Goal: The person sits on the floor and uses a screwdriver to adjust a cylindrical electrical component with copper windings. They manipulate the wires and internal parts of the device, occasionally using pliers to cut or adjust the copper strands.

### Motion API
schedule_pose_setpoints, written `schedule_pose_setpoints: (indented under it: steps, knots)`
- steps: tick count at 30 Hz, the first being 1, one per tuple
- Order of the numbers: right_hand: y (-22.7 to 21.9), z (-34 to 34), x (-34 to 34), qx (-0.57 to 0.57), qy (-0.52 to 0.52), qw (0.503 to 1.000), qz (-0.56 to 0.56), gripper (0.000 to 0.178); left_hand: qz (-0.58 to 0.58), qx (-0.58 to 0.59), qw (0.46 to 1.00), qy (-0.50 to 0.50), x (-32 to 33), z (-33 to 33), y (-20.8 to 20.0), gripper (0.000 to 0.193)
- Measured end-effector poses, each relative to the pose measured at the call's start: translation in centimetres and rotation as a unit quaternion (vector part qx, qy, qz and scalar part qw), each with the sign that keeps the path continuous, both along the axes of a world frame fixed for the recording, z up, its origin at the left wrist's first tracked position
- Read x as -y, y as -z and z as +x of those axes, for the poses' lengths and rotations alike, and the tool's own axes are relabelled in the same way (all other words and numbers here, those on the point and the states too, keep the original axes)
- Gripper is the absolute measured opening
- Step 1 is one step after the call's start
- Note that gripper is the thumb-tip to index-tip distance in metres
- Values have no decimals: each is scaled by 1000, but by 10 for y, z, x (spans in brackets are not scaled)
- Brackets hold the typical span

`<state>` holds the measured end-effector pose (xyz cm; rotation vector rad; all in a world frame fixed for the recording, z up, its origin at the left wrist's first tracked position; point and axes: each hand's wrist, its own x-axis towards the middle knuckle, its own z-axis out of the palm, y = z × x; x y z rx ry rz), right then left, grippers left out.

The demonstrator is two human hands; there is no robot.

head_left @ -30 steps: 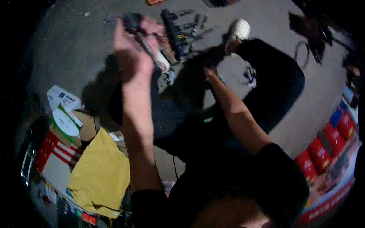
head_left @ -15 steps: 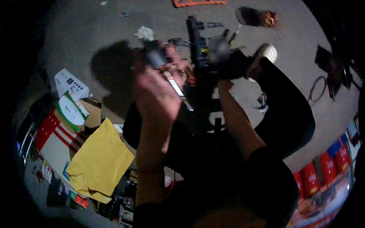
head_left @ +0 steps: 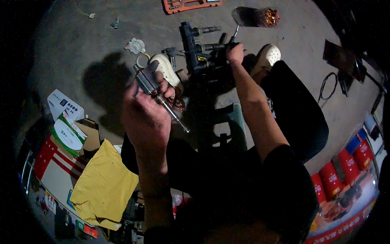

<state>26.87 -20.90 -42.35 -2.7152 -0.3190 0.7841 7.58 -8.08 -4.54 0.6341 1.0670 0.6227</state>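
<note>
My left hand (head_left: 148, 95) is raised over the floor, its fingers closed round what looks like a motor armature (head_left: 147, 81). The armature has a grey metal core, a coppery band and a thin shaft with a toothed tip slanting down toward me. Farther off, my right hand (head_left: 235, 53) grips the dark handle of a thin metal-shafted tool (head_left: 236, 31), which resembles a screwdriver. Left of that hand lies a black bar (head_left: 187, 42) with several dark cylindrical pieces jutting from it. Beyond my left fingers are a pale ring (head_left: 142, 60) and a crumpled whitish piece (head_left: 135, 46).
Copper scrap (head_left: 271, 17) stands at the far right, near an orange tool case (head_left: 191, 5). My cream shoes (head_left: 267, 57) flank the parts. A greenish stool (head_left: 237, 126) is below me. Cartons (head_left: 67, 136) and a yellow sheet (head_left: 105, 185) lie left; red drums (head_left: 331, 183) stand right.
The whole view has shifted. My right hand has moved away from me with the thin tool. My left hand still holds the armature, now less blurred, with my left shoe showing beyond it.
</note>
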Motion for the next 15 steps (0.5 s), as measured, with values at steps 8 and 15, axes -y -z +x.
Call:
schedule_pose_setpoints:
  steps: [8,15]
  knots:
    - [11,41,-7,-150,-39,987,-49,44,-104,-6,994,-36,-10,6,-23,37]
    - [-177,-41,29,-189,158,926,285,27,-63,144,987,-24,15,-3,-57,42]
